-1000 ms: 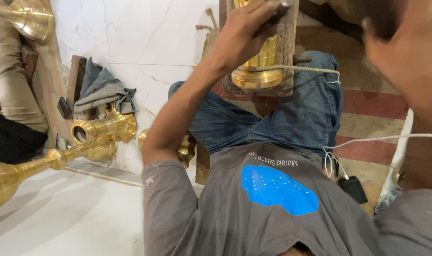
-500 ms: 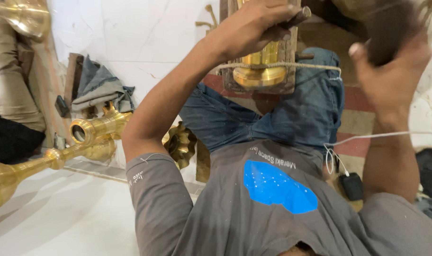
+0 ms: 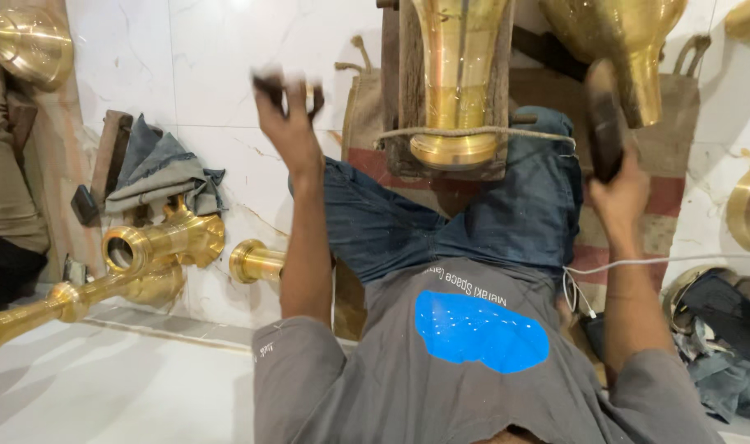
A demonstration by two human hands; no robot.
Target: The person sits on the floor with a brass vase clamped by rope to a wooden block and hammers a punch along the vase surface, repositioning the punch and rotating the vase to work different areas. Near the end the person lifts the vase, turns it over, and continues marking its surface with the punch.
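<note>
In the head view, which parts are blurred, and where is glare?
Head view: the left hand and the small dark object in it are motion-blurred; the right hand is sharper; bright glare streaks run down the brass piece tied to the wooden block.

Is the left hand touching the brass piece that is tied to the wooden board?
Apart. In the head view the left hand is raised left of the brass piece, with white floor between.

Brass pipe fittings [image 3: 157,247] on floor, grey rags [image 3: 161,168] behind, brass bowl [image 3: 30,43] top-left
</note>
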